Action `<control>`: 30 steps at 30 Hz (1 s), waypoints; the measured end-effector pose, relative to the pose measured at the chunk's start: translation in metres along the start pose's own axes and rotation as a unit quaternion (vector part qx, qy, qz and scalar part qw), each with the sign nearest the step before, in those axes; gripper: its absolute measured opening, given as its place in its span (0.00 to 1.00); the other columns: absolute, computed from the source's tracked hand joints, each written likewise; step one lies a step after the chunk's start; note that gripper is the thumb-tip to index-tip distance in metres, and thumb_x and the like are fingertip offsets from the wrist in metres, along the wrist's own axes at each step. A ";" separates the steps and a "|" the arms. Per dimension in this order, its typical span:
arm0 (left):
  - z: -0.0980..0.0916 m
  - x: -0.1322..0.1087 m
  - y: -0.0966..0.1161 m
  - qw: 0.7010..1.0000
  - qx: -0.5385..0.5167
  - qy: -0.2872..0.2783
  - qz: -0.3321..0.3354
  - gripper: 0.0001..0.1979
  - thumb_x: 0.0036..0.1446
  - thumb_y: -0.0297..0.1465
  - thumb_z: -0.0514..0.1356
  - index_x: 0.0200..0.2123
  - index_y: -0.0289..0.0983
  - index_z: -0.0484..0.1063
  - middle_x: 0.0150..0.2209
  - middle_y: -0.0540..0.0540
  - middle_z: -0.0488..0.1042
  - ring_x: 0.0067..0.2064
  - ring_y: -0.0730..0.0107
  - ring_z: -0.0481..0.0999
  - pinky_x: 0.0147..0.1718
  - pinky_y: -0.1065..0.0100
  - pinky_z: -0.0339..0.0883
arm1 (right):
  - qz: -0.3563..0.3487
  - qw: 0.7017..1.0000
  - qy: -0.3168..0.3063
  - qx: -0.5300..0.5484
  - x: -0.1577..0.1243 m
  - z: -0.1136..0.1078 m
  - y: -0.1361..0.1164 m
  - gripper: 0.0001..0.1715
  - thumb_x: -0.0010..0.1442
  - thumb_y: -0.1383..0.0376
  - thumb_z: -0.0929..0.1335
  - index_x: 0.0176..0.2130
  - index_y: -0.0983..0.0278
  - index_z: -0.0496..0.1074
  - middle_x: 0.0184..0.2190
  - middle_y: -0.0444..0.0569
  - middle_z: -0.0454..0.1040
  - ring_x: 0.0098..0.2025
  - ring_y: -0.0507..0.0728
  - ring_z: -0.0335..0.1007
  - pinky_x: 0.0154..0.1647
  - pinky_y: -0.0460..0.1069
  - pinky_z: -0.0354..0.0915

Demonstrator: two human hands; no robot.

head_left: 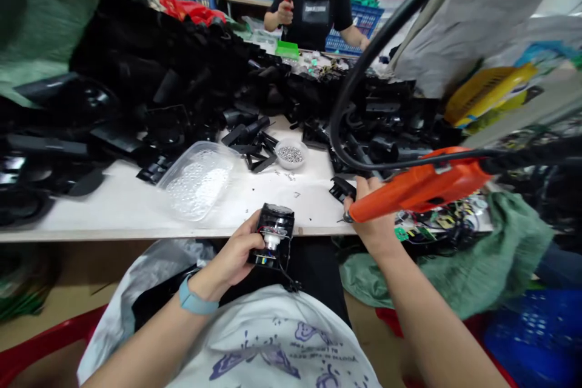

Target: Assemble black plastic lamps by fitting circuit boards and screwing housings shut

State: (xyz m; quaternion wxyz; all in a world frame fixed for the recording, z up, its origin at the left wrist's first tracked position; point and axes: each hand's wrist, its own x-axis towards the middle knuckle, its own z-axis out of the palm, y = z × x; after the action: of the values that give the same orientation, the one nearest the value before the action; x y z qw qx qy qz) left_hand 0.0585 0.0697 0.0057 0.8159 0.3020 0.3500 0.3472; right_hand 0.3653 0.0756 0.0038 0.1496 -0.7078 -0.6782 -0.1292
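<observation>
On the tabletop (113,212) a tub (197,179) lies left of a small bowl (291,154), with a heap of parts (182,73) piled behind both and a person (316,12) seated at the far side beyond it. Just in front of the near edge, over the lap, the left hand (234,257) grips a lamp unit (273,236). To its right the right hand (373,218) holds a screwdriver (422,185) above the edge, its cable (364,66) looping up over the heap, and a cloth (477,267) hangs below on the right.
</observation>
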 end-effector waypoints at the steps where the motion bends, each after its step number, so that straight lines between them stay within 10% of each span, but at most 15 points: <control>1: -0.002 -0.001 0.000 1.000 -0.002 0.001 0.001 0.26 0.38 0.23 0.61 0.45 0.36 0.76 0.31 0.48 0.76 0.29 0.70 0.69 0.26 0.71 0.60 | -0.009 1.000 0.000 -0.007 -0.004 0.000 -0.003 0.27 0.64 0.66 0.64 0.59 0.73 0.71 0.45 0.66 0.74 0.55 0.76 0.69 0.60 0.70 0.63; 9: -0.011 -0.002 0.001 0.999 -0.034 -0.020 0.022 0.28 0.41 0.23 0.61 0.50 0.37 0.75 0.35 0.46 0.79 0.33 0.64 0.76 0.32 0.66 0.67 | -0.073 0.989 -0.093 0.091 -0.036 0.007 -0.018 0.39 0.66 0.50 0.69 0.69 0.64 0.63 0.55 0.62 0.76 0.56 0.71 0.74 0.58 0.65 0.70; 15: -0.015 0.003 0.000 0.997 -0.045 0.019 0.058 0.27 0.41 0.21 0.60 0.49 0.37 0.76 0.35 0.47 0.79 0.32 0.67 0.73 0.29 0.69 0.64 | 0.132 0.983 -0.111 0.057 -0.062 -0.060 -0.016 0.39 0.57 0.41 0.73 0.55 0.66 0.75 0.45 0.64 0.79 0.52 0.77 0.75 0.55 0.67 0.69; 19: -0.010 0.007 -0.003 0.993 -0.015 0.047 0.105 0.30 0.43 0.21 0.60 0.53 0.39 0.75 0.37 0.50 0.78 0.35 0.67 0.74 0.36 0.68 0.68 | 0.242 0.838 -0.310 0.379 -0.092 -0.113 -0.055 0.35 0.61 0.43 0.72 0.59 0.58 0.73 0.47 0.52 0.81 0.48 0.66 0.79 0.49 0.56 0.74; 24: 0.005 0.008 -0.020 0.974 0.065 0.080 0.202 0.39 0.49 0.25 0.61 0.66 0.41 0.63 0.61 0.44 0.73 0.63 0.53 0.70 0.64 0.55 0.60 | 0.286 0.750 -0.135 0.581 -0.080 -0.094 -0.140 0.34 0.67 0.47 0.70 0.66 0.56 0.65 0.58 0.51 0.77 0.57 0.61 0.74 0.61 0.55 0.70; 30: 0.012 -0.003 -0.028 0.932 0.204 0.120 0.276 0.40 0.58 0.25 0.58 0.73 0.39 0.50 0.73 0.38 0.58 0.73 0.52 0.57 0.73 0.50 0.44 | 0.245 0.799 -0.045 0.548 -0.060 -0.046 -0.178 0.40 0.66 0.49 0.70 0.71 0.57 0.61 0.65 0.54 0.70 0.67 0.64 0.65 0.68 0.62 0.64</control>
State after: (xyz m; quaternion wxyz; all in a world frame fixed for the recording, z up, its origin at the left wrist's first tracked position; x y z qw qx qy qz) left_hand 0.0763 0.0487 -0.0069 0.5610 0.5025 0.4113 0.5135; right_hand 0.1855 0.0090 0.0297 0.5081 -0.6554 -0.4460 0.3368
